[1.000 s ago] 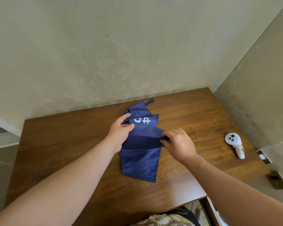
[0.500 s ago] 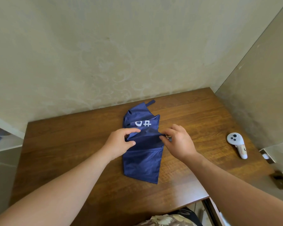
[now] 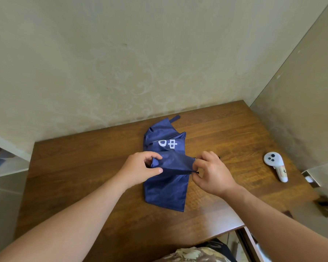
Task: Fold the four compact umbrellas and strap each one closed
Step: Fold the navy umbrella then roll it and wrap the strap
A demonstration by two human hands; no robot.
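Head view: a navy-blue fabric compact umbrella with white printed characters [image 3: 165, 188] is seen lying flat near the middle of a brown wooden table [image 3: 83, 167], its narrow strap tab [image 3: 175, 118] pointing to about one o'clock toward the wall. A pleat of the canopy is raised across the middle between the two hands.

The step in hand is judged to be the gathering of the canopy panels into even pleats before rolling. It would be done best if each fold were drawn taut along a rib line, laid flat in one direction round the shaft, and kept pressed so that no cloth bunches; the strap tab should be left free at the far end.

The left hand [image 3: 140, 170] is held at nine o'clock of the umbrella, thumb and curled fingers pinching the fold's left edge. The right hand [image 3: 210, 173] is held at three o'clock, palm turned inward, fingertips [image 3: 196, 163] pinching the fold's right edge where a dark rib tip shows. Both forearms are angled in from the near edge.

A white handheld controller [image 3: 275, 165] lies well apart at three o'clock.
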